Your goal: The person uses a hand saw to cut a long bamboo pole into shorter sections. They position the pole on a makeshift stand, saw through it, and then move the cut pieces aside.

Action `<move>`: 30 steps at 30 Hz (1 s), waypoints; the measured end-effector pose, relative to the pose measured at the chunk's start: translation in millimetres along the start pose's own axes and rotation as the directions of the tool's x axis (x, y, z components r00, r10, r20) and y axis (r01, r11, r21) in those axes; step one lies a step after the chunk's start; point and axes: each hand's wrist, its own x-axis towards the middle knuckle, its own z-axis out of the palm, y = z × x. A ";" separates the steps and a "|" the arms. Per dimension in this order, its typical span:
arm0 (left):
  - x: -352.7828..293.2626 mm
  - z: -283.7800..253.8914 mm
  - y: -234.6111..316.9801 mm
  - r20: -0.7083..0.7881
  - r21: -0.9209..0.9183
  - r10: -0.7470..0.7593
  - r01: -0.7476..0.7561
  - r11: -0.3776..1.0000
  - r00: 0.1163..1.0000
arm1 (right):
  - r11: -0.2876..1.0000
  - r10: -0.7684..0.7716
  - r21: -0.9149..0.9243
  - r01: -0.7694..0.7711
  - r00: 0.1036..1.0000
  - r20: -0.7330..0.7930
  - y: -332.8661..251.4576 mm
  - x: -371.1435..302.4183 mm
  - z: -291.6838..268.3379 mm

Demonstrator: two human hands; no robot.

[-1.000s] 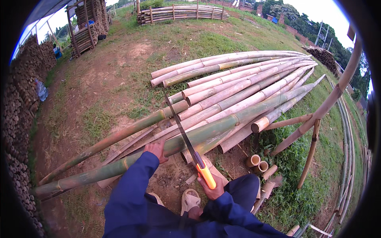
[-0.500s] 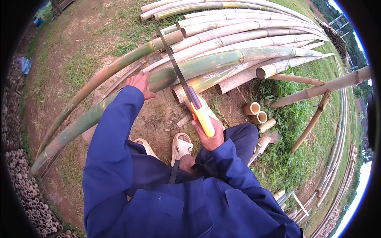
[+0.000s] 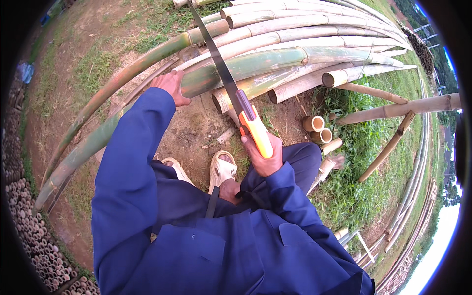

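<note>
My right hand [image 3: 264, 156] grips the orange handle of a hand saw [image 3: 231, 88]. Its long dark blade runs up and left across a thick green bamboo pole [image 3: 255, 66]. My left hand [image 3: 170, 85] presses down on that same pole just left of the blade. The pole lies on top of a heap of long pale bamboo poles [image 3: 314, 34] and slopes down to the left over bare earth. Both my arms are in blue sleeves.
Short cut bamboo sections [image 3: 317, 129] lie on the ground to the right of my sandalled foot [image 3: 222, 169]. A bamboo trestle [image 3: 393, 110] stands in the grass at right. Stacked bamboo ends [image 3: 29, 231] line the lower left.
The view has tilted down toward my body. The saw blade has slid along the green pole while my left hand stays pressed on it.
</note>
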 end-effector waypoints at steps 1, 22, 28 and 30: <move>-7.3 3.2 -1.5 -0.042 -0.001 0.018 -0.018 1.000 0.999 | 1.000 -0.029 -0.012 0.029 1.000 -0.004 -1.8 -7.3 4.6; -6.1 -11.1 -3.5 0.037 0.008 -0.012 0.012 1.000 0.999 | 0.948 0.032 -0.317 -0.006 0.997 0.075 -11.1 -151.6 -59.9; 1.6 5.3 3.4 -0.031 -0.046 0.000 -0.001 0.999 1.000 | 0.990 -0.055 -0.129 0.050 0.998 -0.038 -4.1 -16.8 -4.6; 3.8 -5.7 -5.0 0.004 -0.051 0.004 -0.004 0.999 1.000 | 0.996 -0.060 -0.071 0.061 0.998 0.010 -14.2 21.2 14.8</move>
